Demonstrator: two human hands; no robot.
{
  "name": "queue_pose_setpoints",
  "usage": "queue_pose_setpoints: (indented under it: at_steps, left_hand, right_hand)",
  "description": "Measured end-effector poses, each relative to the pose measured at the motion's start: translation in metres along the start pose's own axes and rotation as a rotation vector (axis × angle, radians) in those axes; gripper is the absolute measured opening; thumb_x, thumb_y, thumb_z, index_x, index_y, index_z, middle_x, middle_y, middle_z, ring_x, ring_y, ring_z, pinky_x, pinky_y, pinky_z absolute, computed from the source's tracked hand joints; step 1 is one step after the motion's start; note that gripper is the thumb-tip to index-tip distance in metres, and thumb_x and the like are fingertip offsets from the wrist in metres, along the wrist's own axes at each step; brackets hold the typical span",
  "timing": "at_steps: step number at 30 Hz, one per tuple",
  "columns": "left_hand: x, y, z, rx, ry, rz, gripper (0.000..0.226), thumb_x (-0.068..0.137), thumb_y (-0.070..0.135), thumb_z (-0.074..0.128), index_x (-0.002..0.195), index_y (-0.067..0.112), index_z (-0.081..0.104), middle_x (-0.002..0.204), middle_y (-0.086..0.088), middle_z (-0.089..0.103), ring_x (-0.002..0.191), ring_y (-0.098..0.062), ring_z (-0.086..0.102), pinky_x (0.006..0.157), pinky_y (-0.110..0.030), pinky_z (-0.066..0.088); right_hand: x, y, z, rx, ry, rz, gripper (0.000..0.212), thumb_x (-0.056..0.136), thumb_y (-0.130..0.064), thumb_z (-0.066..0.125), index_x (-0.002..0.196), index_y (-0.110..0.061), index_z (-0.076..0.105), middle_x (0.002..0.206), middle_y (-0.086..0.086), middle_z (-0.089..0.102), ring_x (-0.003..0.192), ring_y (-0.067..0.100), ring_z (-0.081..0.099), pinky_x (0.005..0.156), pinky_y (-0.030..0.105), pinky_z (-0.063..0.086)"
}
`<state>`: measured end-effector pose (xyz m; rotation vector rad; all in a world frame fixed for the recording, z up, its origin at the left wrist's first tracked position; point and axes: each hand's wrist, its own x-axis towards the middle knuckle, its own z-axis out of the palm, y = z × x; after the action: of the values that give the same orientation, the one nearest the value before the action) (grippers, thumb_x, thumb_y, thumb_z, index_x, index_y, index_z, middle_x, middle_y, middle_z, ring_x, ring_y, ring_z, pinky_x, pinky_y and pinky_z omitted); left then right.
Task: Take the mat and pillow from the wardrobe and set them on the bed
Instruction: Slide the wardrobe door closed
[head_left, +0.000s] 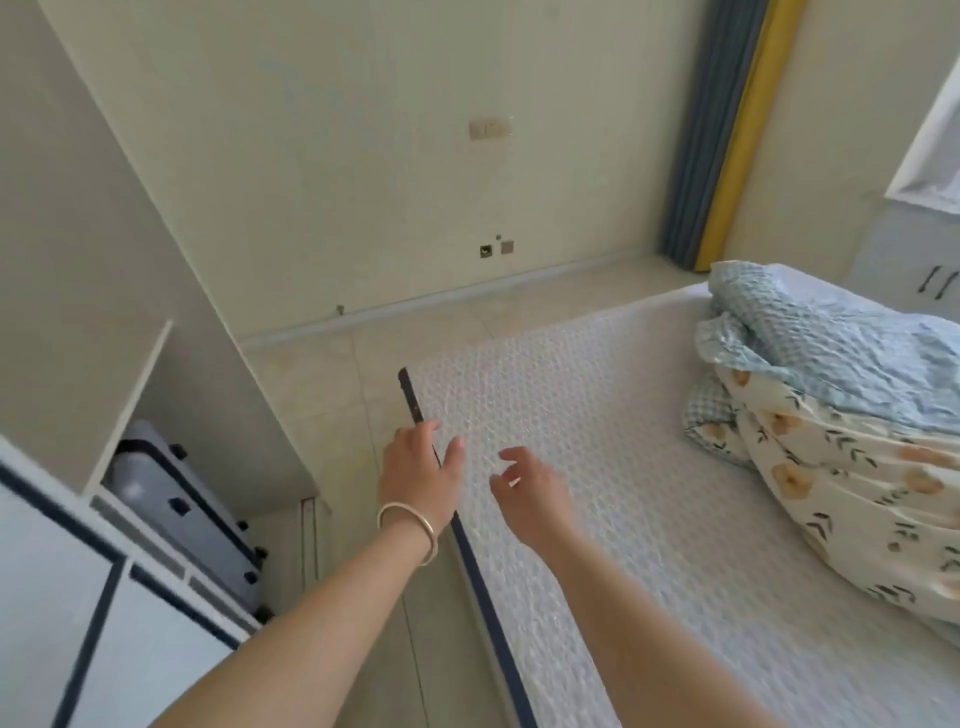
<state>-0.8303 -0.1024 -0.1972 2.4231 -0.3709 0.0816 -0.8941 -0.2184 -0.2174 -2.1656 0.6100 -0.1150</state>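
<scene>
A: Left side?
B: Open wardrobe (130, 395), a grey suitcase (182, 509) inside. Pale tiled floor (322, 395), cream wall (363, 156) with sockets (497, 248).
A: Hands?
B: Left hand (415, 467), bangle (410, 530) on the wrist, grip loosely spread at the dark edge of the mat (597, 467). Right hand (530, 493) just above the mat, fingers curled apart, holding nothing.
A: The mat?
B: Flat on the bed (753, 691), white, bumpy weave. To the right, bunched blue check and floral bedding (831, 415). Pillow can't be told apart. Blue-yellow curtain (727, 130) behind. No readable writing.
</scene>
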Motion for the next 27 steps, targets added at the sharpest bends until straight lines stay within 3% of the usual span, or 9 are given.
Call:
queue_pose_setpoints:
  at_steps: [3, 8, 12, 17, 22, 25, 27]
  left_hand:
    - [0.042, -0.028, -0.023, 0.038, 0.044, -0.038, 0.043, 0.094, 0.04, 0.045, 0.13, 0.017, 0.048, 0.13, -0.009, 0.05, 0.122, -0.027, 0.045, 0.1, -0.038, 0.038]
    - [0.102, -0.067, -0.062, 0.004, 0.185, -0.178, 0.045, 0.093, 0.041, 0.046, 0.13, 0.016, 0.047, 0.133, -0.01, 0.048, 0.123, -0.028, 0.045, 0.101, -0.039, 0.039]
    - [0.136, -0.099, -0.093, -0.02, 0.294, -0.26, 0.045, 0.094, 0.041, 0.044, 0.131, 0.015, 0.047, 0.132, -0.011, 0.049, 0.122, -0.028, 0.045, 0.102, -0.041, 0.039]
    - [0.168, -0.147, -0.134, -0.075, 0.435, -0.342, 0.041, 0.097, 0.035, 0.043, 0.13, 0.011, 0.048, 0.131, -0.011, 0.05, 0.123, -0.025, 0.045, 0.1, -0.032, 0.034]
    - [0.209, -0.184, -0.18, -0.084, 0.61, -0.344, 0.039, 0.096, 0.035, 0.045, 0.128, 0.014, 0.049, 0.13, -0.008, 0.051, 0.122, -0.023, 0.045, 0.099, -0.03, 0.035]
    - [0.234, -0.201, -0.207, -0.077, 0.725, -0.373, 0.038, 0.095, 0.034, 0.047, 0.127, 0.014, 0.051, 0.132, -0.007, 0.051, 0.123, -0.023, 0.045, 0.099, -0.029, 0.034]
    - [0.25, -0.21, -0.222, -0.069, 0.787, -0.386, 0.037, 0.095, 0.034, 0.046, 0.127, 0.015, 0.051, 0.132, -0.006, 0.05, 0.123, -0.022, 0.045, 0.097, -0.026, 0.034]
  right_hand:
    - [0.037, -0.046, 0.023, 0.014, -0.044, -0.076, 0.037, 0.093, -0.032, 0.047, 0.13, -0.024, 0.046, 0.114, -0.004, 0.058, 0.092, 0.012, 0.053, 0.082, 0.032, 0.05]
    - [0.1, -0.119, 0.055, 0.059, -0.146, -0.186, 0.036, 0.092, -0.029, 0.048, 0.127, -0.021, 0.049, 0.114, -0.001, 0.06, 0.096, 0.016, 0.057, 0.085, 0.036, 0.051]
    - [0.145, -0.18, 0.089, 0.092, -0.229, -0.319, 0.032, 0.092, -0.028, 0.049, 0.123, -0.022, 0.05, 0.104, -0.005, 0.056, 0.085, 0.013, 0.053, 0.067, 0.026, 0.045]
    - [0.184, -0.25, 0.147, 0.19, -0.333, -0.41, 0.026, 0.091, -0.025, 0.05, 0.116, -0.021, 0.056, 0.095, -0.002, 0.06, 0.081, 0.016, 0.058, 0.061, 0.026, 0.044]
    - [0.213, -0.315, 0.204, 0.369, -0.445, -0.432, 0.013, 0.089, -0.018, 0.051, 0.096, -0.023, 0.06, 0.096, 0.007, 0.068, 0.089, 0.026, 0.066, 0.076, 0.035, 0.052]
    - [0.222, -0.351, 0.228, 0.418, -0.511, -0.489, 0.014, 0.089, -0.016, 0.05, 0.089, -0.025, 0.06, 0.091, 0.006, 0.069, 0.084, 0.025, 0.066, 0.071, 0.034, 0.052]
    - [0.228, -0.377, 0.242, 0.466, -0.581, -0.543, 0.014, 0.089, -0.016, 0.05, 0.089, -0.024, 0.062, 0.088, 0.001, 0.068, 0.084, 0.019, 0.066, 0.064, 0.025, 0.05]
